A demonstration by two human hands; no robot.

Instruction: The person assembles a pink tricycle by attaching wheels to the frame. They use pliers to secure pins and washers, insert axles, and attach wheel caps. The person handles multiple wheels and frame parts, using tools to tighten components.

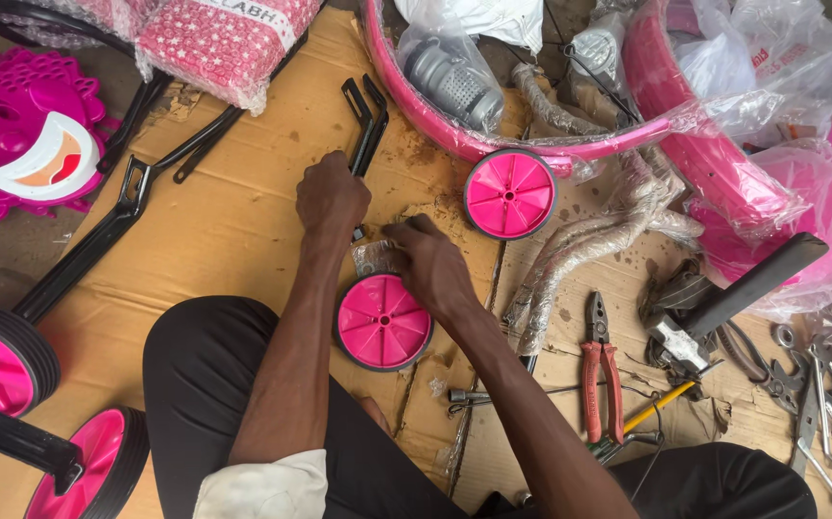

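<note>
Your hands worked a small clear packet (375, 258); a pink-white wrapped bundle (224, 43) and clear plastic bags (454, 77) lay above.

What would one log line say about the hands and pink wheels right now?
left hand: grips black bracket | right hand: on clear plastic bag | pink wheel: flat on cardboard | pliers: right of arm

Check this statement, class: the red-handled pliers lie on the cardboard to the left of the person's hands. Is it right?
Wrong side. In the head view, the red-handled pliers lie on the cardboard to the right of the person's left hand and right hand.
</note>
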